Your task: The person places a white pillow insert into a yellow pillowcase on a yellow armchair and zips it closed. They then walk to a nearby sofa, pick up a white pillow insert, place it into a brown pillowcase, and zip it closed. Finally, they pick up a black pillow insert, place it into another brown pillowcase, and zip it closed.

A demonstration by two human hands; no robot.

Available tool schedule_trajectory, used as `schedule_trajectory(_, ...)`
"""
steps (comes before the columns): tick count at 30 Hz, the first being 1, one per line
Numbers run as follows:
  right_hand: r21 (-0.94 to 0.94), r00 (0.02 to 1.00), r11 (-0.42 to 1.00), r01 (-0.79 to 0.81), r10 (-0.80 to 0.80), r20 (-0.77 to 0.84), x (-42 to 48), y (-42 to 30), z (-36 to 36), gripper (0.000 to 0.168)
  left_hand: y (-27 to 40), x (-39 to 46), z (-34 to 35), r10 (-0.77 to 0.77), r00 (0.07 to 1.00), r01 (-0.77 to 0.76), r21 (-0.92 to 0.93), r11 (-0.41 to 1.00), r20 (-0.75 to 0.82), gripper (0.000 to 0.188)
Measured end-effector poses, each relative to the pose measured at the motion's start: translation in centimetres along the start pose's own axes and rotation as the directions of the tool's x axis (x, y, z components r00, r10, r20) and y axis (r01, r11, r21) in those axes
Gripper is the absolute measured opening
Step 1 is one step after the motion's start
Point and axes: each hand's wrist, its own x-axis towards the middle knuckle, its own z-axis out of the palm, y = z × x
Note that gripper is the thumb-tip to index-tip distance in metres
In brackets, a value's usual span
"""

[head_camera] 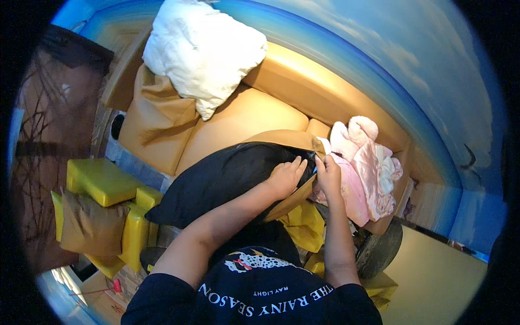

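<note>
A black cushion insert [227,174] lies partly inside an open tan cushion cover [280,137], in front of my body. My left hand [287,174] rests on the black fabric near the narrow end, its fingers extended and pressed to the surface. At the corner of the cover, my right hand [328,170] pinches the edge between thumb and fingers. Just beyond that corner lie pink garments [349,187], including a shiny satin piece. What is under the cushion is hidden.
Behind is a tan sofa [260,111] with a white pillow [199,48] and a loose tan cushion [162,105] at its left. Yellow stools [103,183] stand at the left, one bearing a brown cushion [95,223]. A dark round object [380,248] stands at right.
</note>
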Motion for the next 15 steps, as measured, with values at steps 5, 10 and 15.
schedule_trajectory(5,-0.090,0.996,0.994,0.063,-0.057,0.067,1.6,2.3,-0.5,0.033,1.2,-7.7,-10.8,-0.063,0.953,-0.036,-0.319,0.947,-0.296,0.046)
schedule_trajectory(10,0.050,0.988,0.999,-0.001,-0.006,0.152,3.5,7.7,-1.2,0.035,1.3,-17.8,-16.1,-0.487,0.580,0.708,0.108,0.698,-0.653,0.056)
schedule_trajectory(15,-0.169,0.972,0.984,-0.055,0.091,0.216,4.2,5.8,-1.7,0.025,0.9,-22.0,-11.7,-0.944,0.206,0.752,-0.576,0.321,-0.257,0.079)
